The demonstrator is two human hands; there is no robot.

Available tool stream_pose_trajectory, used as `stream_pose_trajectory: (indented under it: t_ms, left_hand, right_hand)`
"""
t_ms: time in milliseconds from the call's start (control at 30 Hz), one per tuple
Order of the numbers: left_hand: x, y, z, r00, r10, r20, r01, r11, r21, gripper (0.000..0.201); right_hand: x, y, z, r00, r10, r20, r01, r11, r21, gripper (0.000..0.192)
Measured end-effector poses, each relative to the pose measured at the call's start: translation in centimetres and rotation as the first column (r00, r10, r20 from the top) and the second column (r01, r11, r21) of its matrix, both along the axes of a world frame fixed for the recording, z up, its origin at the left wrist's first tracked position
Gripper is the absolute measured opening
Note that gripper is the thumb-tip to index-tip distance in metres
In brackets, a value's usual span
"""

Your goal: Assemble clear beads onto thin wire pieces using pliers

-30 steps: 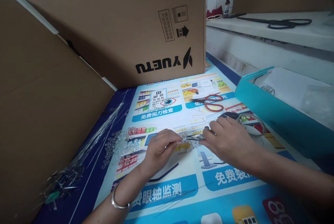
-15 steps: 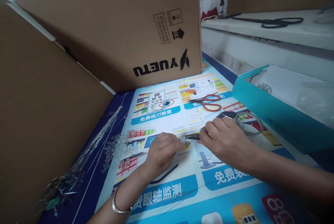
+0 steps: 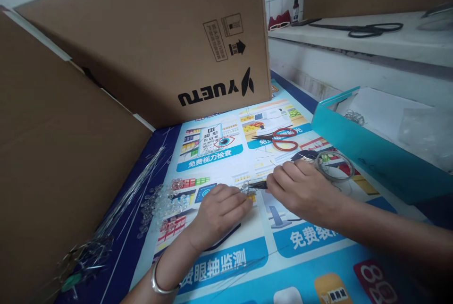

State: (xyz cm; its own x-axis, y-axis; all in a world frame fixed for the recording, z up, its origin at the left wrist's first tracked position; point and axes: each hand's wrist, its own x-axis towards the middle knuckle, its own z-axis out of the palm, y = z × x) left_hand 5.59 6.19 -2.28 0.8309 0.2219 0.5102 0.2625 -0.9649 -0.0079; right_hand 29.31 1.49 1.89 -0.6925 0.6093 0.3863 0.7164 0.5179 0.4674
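My right hand [image 3: 300, 188] is closed around a pair of pliers [image 3: 258, 185], whose dark jaws point left. At their tip is a small tangled wire piece [image 3: 246, 188], which seems to carry clear beads. The fingers of my left hand [image 3: 222, 214] are closed on that piece from the left; their tips are partly hidden. Beyond my right hand lies a coil of wire [image 3: 335, 166]. A loose pile of clear beads [image 3: 164, 202] is spread left of my left hand.
Red-handled scissors [image 3: 278, 139] lie farther back on the printed sheet. Cut wires [image 3: 134, 190] and a wire bundle [image 3: 87, 257] are at left. Cardboard [image 3: 141, 49] stands behind and left. A teal box [image 3: 371, 153] sits at right, below a ledge holding large black scissors [image 3: 368, 29].
The view has shifted slightly. My left hand has turned a little, showing more of its fingers and the wire piece. Both hands keep their hold.
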Motion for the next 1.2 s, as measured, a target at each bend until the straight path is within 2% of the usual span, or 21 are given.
stream_pose_trajectory:
  t_ms: [467,867,1100,1200]
  left_hand:
    - [-0.09,0.18,0.22,1.000,0.002,-0.003,-0.002,1.000,-0.014,0.017]
    - [-0.02,0.15,0.11,1.000,0.005,0.004,-0.005,1.000,-0.010,0.017]
    - [0.14,-0.01,0.22,0.996,0.054,0.077,-0.050,0.998,-0.046,0.017]
    - [0.28,0.05,0.01,0.988,0.119,0.094,-0.113,0.991,-0.074,0.015]
  right_hand:
    - [0.45,0.40,-0.73,0.998,0.061,-0.024,-0.060,0.997,0.046,0.016]
    - [0.46,0.31,-0.67,0.996,0.049,-0.079,-0.052,0.998,-0.035,0.014]
    - [0.41,0.24,-0.60,0.989,0.048,-0.143,-0.057,0.996,-0.066,0.015]
    - [0.44,0.26,-0.68,0.989,0.035,-0.146,-0.047,0.995,-0.084,0.015]
